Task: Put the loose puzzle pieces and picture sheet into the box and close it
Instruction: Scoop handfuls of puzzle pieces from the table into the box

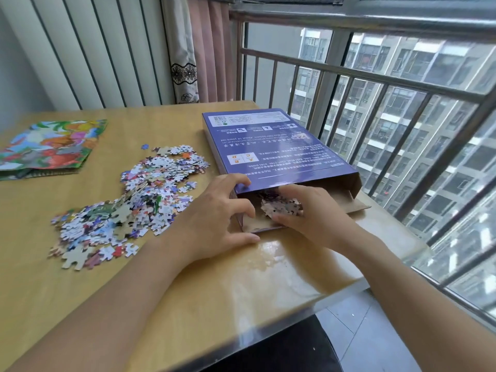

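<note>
Left hand (220,210) props the flat purple cardboard box (271,146) by its open end, fingers curled on the top panel, keeping the mouth wide. Right hand (308,213) cups a clump of pieces at the opening. Left of those fingers, the loose multicoloured puzzle pieces (128,208) wait; beyond them lies the bright picture sheet (51,146).

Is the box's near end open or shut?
Open: the box end flap lies flat while the right hand pushes pieces in.

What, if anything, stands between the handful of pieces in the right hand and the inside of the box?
Nothing visible. The right hand holds the pieces at the open end of the box, its flap folded out flat, while the left hand holds the opening.
</note>
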`<action>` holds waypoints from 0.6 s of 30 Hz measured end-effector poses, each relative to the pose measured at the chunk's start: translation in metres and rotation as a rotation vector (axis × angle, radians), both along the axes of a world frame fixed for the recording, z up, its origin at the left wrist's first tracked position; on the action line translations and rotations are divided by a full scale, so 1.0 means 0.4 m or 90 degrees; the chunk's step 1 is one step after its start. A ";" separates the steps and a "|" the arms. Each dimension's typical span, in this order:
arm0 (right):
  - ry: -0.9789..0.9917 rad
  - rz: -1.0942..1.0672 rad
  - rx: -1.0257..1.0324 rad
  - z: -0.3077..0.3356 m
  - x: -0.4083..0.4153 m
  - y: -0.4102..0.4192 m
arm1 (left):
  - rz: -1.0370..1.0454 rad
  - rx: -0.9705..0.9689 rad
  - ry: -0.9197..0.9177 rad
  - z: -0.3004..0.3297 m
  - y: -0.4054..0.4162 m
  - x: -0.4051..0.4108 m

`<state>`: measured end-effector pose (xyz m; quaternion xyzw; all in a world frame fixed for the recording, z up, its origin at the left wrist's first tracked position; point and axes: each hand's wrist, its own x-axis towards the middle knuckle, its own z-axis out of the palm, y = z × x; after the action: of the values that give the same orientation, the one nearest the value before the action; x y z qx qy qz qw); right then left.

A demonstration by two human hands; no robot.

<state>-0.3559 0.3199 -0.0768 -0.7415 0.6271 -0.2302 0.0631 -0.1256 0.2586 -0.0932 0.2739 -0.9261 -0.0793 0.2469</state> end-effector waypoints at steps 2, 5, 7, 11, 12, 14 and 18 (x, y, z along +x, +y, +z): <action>0.074 -0.001 0.025 0.005 -0.005 -0.001 | -0.008 -0.003 -0.015 -0.002 0.003 -0.008; 0.089 -0.028 -0.032 0.020 -0.020 0.020 | -0.008 0.002 -0.008 -0.001 0.004 -0.008; 0.053 0.010 -0.081 0.022 -0.038 0.036 | -0.013 -0.002 -0.006 0.000 0.004 -0.007; 0.052 0.158 0.021 0.000 -0.045 0.043 | -0.021 -0.008 -0.017 0.001 0.006 -0.010; 0.059 0.165 0.044 -0.005 -0.042 0.038 | -0.017 -0.017 -0.022 0.001 0.005 -0.011; 0.079 0.142 0.090 -0.009 -0.036 0.024 | -0.004 -0.040 -0.038 0.000 0.003 -0.010; 0.126 0.088 0.128 -0.007 -0.015 -0.008 | 0.024 -0.094 -0.075 -0.003 0.008 -0.018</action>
<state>-0.3619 0.3166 -0.0795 -0.7920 0.5974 -0.0875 0.0908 -0.1329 0.2618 -0.0945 0.2768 -0.9370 0.0104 0.2128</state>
